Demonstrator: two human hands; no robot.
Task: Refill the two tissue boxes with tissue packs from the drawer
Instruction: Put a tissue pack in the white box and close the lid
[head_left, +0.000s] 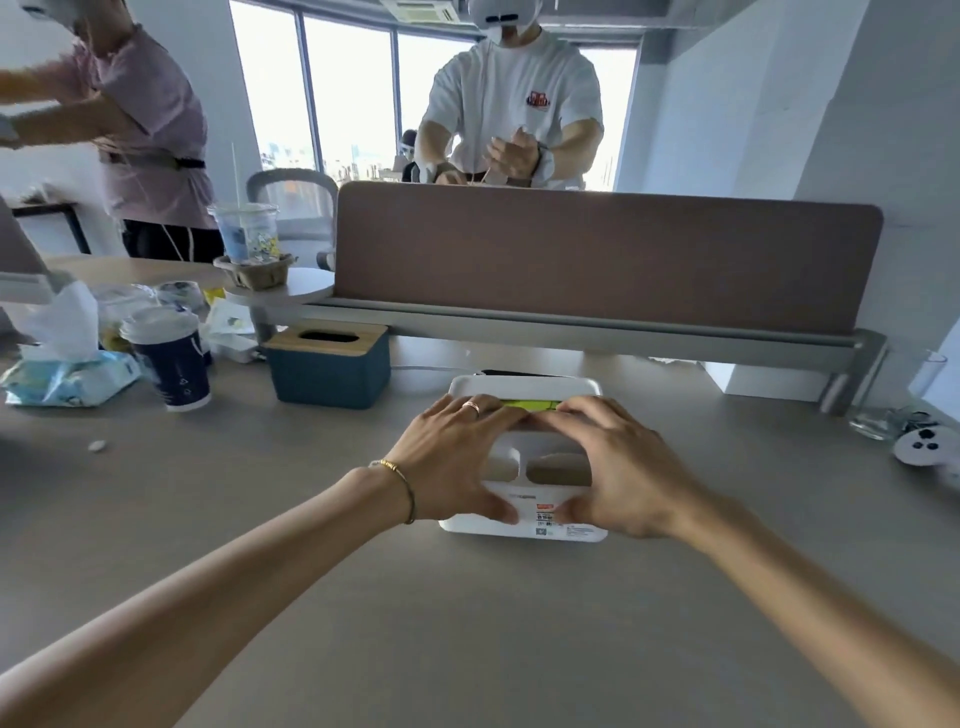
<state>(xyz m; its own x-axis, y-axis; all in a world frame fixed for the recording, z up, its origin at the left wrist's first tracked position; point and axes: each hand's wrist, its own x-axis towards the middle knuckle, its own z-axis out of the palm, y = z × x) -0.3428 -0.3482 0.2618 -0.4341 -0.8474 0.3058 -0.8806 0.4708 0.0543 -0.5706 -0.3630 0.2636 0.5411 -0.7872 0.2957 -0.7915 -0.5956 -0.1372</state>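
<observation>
While too small to read, an orange-and-white label (545, 512) between the thumbs on the white tissue box (524, 530), gripped by left hand (457, 447) and right hand (613, 457), fingers curled over a green strip (530, 405); blue tissue box (330, 366) well left.

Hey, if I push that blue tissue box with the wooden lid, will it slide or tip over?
The blue tissue box looks squat and broad-based, so it would probably slide rather than tip. Its wooden lid seems only to rest on top, so it may shift. No tissue shows through the slot, so it is likely light.
</observation>
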